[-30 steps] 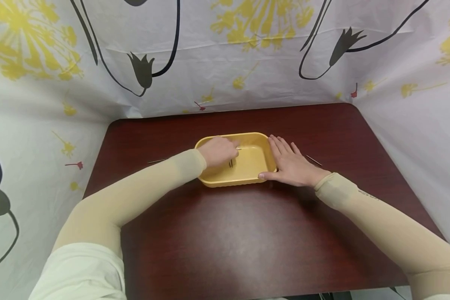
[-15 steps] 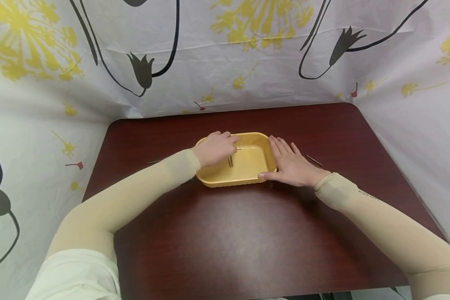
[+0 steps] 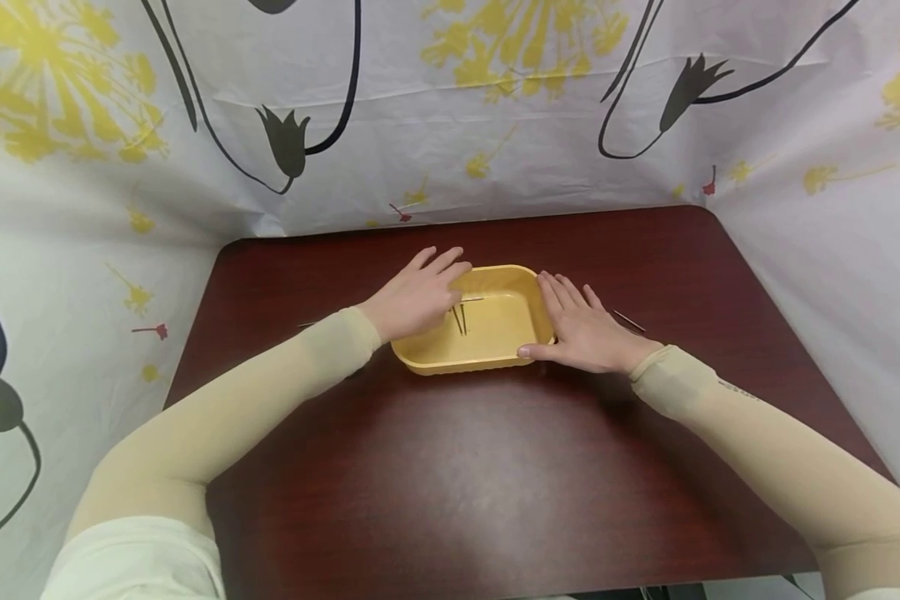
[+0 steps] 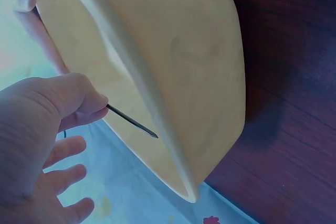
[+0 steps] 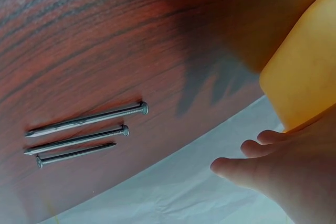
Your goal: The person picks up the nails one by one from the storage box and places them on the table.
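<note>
In the head view, a yellow rectangular tray (image 3: 498, 329) stands on the dark red table. My left hand (image 3: 414, 300) is above its left part. In the left wrist view, its thumb and index finger pinch a nail (image 4: 132, 121) whose pointed end sticks out, while the other fingers are spread. Thin metal pieces show in the tray by this hand; I cannot tell which of them is the held nail. My right hand (image 3: 588, 333) rests on the tray's right end, fingers straight along the rim and thumb at the near corner. Palm and sleeve hide the tray's left side.
On the table right of the tray lie three nails (image 5: 86, 120), side by side in the right wrist view. A thin dark piece (image 3: 307, 323) lies left of the tray, partly behind the left sleeve. A patterned white cloth (image 3: 450, 125) hangs behind the table (image 3: 480, 475).
My left hand has moved left and up out of the tray, and its outer fingers have spread. The right hand and the tray have stayed in place.
</note>
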`<state>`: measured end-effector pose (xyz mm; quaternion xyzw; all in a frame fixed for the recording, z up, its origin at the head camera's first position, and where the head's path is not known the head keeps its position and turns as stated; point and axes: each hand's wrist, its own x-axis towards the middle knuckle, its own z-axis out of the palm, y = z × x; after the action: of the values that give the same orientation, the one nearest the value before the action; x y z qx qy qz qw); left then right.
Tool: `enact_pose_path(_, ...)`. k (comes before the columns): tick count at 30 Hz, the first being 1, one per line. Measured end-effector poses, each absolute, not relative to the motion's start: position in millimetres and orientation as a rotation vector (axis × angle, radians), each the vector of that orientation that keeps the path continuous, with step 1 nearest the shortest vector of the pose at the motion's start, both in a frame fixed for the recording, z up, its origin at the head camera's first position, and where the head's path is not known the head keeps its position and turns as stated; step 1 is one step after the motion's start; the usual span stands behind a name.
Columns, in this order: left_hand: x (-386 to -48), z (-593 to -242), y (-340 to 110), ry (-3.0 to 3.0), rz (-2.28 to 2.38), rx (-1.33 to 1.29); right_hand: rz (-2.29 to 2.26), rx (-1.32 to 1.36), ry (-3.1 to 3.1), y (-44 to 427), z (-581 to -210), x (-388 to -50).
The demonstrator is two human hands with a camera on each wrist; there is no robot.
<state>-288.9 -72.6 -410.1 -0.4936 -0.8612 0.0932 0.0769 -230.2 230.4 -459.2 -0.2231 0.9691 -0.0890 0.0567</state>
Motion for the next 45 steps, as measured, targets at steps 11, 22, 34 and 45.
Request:
enact_pose_path(11,-281.2,-404.2,-83.8,-2.579,0.265,-1.442,-0.275,-0.677,2.948,230.6,-460.5,-231.0)
enact_pose_path(22,-277.0,-389.9,-121.3,-2.617,0.158,-1.357,-0.273,-0.677,2.958,232.1,-461.9,-231.7)
enact_pose_path(34,-280.5,-389.6,-174.6,-2.69,0.041,-1.251,-0.28,-0.664,2.959,234.3,-461.7,-230.4)
enact_pose_path(45,-287.2,-403.0,-216.3,-2.864,0.013,-1.117,-0.292,-0.667,2.955,229.7,-461.8,-230.9)
